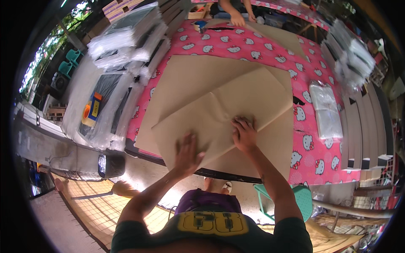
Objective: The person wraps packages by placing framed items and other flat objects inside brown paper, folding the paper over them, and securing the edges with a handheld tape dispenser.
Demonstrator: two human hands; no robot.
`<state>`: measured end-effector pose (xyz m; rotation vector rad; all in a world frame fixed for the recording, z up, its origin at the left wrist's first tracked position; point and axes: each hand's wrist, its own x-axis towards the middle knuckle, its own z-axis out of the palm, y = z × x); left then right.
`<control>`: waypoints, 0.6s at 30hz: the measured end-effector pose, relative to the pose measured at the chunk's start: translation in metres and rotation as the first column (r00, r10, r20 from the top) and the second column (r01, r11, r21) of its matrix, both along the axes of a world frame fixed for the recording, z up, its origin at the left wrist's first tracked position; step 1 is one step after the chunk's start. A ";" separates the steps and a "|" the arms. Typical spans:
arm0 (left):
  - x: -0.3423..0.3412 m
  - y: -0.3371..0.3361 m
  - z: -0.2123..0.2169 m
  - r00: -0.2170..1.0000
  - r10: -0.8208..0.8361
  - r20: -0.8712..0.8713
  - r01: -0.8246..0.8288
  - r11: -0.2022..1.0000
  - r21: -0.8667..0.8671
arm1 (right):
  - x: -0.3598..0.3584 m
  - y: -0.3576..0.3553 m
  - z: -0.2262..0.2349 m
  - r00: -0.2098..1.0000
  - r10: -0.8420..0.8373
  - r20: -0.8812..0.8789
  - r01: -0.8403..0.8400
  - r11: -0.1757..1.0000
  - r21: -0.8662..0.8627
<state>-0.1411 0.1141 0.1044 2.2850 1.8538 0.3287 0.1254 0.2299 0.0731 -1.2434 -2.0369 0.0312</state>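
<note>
A pink cartoon-cat cloth (236,44) covers the worktop in an open-sided work area lit by daylight. Plastic-wrapped stacks (126,36) rise at far left, teal chairs (69,61) and trees beyond; a teal stool (301,198) stands near right on woven floor matting (93,198).

We have one view only, a wide fisheye worn on the person's head, and we look steeply down and forward from it. Our own torso fills the lower edge, and both forearms rise from there toward the middle, so the left hand (187,152) and right hand (244,134) sit close beneath us near the centre. The brown paper sheet (219,105) and the pink patterned tablecloth (236,44) stretch away toward the top, where another person's hands (237,19) appear small and far off. Straight edges bow toward the dark round rim, and the ground shows at the lower left.
</note>
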 end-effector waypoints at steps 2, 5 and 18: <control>-0.074 -0.023 -0.010 0.949 0.292 -0.121 -0.308 0.940 -0.149 | -0.005 -0.002 0.001 1.000 0.015 -0.008 -0.015 1.000 -0.003; -0.227 0.001 0.030 0.755 0.641 -0.139 -0.501 0.700 0.508 | -0.011 -0.003 0.001 0.999 0.032 0.036 -0.030 0.999 -0.043; -0.481 0.050 0.161 0.566 0.782 -0.260 -0.722 0.622 0.302 | -0.031 -0.004 0.006 0.996 0.084 0.008 -0.084 0.996 -0.034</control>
